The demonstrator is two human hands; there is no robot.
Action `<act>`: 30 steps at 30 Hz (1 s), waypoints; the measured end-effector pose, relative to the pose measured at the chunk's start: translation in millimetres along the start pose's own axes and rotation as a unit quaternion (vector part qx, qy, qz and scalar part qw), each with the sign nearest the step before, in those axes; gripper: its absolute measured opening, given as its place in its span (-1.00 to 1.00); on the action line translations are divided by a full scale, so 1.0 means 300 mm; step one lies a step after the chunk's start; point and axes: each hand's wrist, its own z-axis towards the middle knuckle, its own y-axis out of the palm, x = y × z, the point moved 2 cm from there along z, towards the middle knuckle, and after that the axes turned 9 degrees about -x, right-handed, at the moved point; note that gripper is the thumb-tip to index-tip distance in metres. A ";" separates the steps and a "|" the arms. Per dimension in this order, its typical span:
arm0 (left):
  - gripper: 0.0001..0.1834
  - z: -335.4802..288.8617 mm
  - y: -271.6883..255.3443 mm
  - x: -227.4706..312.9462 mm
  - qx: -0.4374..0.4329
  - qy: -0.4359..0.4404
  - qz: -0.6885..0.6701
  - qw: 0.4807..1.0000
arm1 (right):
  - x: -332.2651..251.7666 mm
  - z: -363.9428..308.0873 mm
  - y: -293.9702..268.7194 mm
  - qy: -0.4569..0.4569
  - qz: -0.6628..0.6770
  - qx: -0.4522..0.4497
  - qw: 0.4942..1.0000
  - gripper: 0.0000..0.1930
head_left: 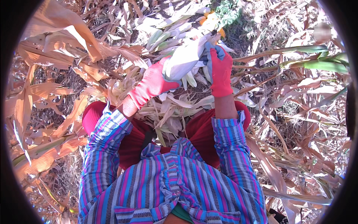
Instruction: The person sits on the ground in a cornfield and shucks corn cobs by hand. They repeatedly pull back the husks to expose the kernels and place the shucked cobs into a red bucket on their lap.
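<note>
An ear of corn (186, 58) in its pale husk lies slantwise in front of me, its dark tip pointing up and to the right. My left hand (156, 77), in a red glove with a grey-blue palm, is closed round the ear's lower end. At the upper end my right hand (220, 67), gloved the same way, has its fingers curled tight against the husk near the tip. Just what the right fingertips pinch is partly hidden. Below the ear, loose stripped husks (169, 114) lie heaped between my knees.
More pale husks (164, 39) lie beyond my hands, with bare yellow corn (210, 18) beside a green weed (227, 13). Tall dry leaves (63, 33) stand at the left. Corn stalks (302, 61), partly green, reach in from the right over dry litter.
</note>
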 end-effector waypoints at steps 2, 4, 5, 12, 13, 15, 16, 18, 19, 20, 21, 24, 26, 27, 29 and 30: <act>-0.19 -0.007 0.019 -0.022 0.015 -0.004 0.000 1.000 | 0.034 0.008 -0.015 -0.030 -0.056 0.006 0.998 -0.85; -0.22 -0.019 0.036 -0.038 0.006 -0.030 -0.080 0.996 | -0.010 -0.008 0.001 -0.078 -0.111 0.024 0.990 -0.87; -0.23 -0.024 0.047 -0.049 0.001 -0.042 -0.120 0.992 | -0.011 -0.014 0.008 -0.115 -0.134 0.031 0.984 -0.87; -0.59 0.006 0.044 -0.084 -0.077 -0.131 -0.657 0.738 | -0.070 -0.092 0.064 -0.237 -0.149 0.052 0.959 -0.85; -0.56 0.011 0.044 -0.094 -0.089 -0.113 -0.711 0.688 | -0.067 -0.088 0.063 -0.216 -0.107 0.063 0.968 -0.84; -0.53 0.015 0.040 -0.066 -0.062 -0.100 -0.710 0.695 | -0.082 -0.064 0.067 -0.160 0.066 0.015 0.985 -0.81; -0.51 0.015 0.034 -0.046 -0.051 -0.094 -0.708 0.698 | -0.096 -0.053 0.067 -0.129 0.152 -0.007 0.980 -0.78; -0.54 0.016 0.019 -0.081 -0.058 -0.056 -0.737 0.672 | -0.110 -0.041 0.065 -0.091 0.238 -0.030 0.967 -0.62; -0.55 0.025 0.014 -0.107 -0.061 -0.036 -0.750 0.657 | -0.101 -0.038 0.061 -0.079 0.364 -0.142 0.917 -0.62; -0.64 0.042 0.010 -0.139 0.003 -0.050 -0.766 0.641 | -0.089 -0.043 0.046 -0.063 0.480 -0.248 0.839 -0.62; -0.56 0.041 0.001 -0.179 0.079 -0.036 -0.793 0.603 | -0.104 -0.055 0.054 -0.044 0.585 -0.353 0.729 -0.61; -0.58 0.045 -0.059 -0.208 0.168 -0.056 -0.736 0.653 | -0.109 -0.156 0.072 0.052 0.499 -0.467 0.728 -0.60; -0.58 0.048 -0.080 -0.237 0.174 -0.040 -0.735 0.654 | -0.089 -0.200 0.098 0.115 0.355 -0.554 0.744 -0.63; -0.57 0.058 -0.086 -0.231 0.168 -0.032 -0.736 0.655 | -0.070 -0.204 0.111 0.125 0.310 -0.558 0.759 -0.67; -0.60 0.046 -0.078 -0.220 0.142 -0.059 -0.685 0.712 | -0.026 -0.208 0.147 0.146 0.221 -0.574 0.775 -0.63; -0.62 0.042 -0.081 -0.225 0.139 -0.061 -0.636 0.757 | -0.027 -0.199 0.161 0.156 0.162 -0.538 0.812 -0.61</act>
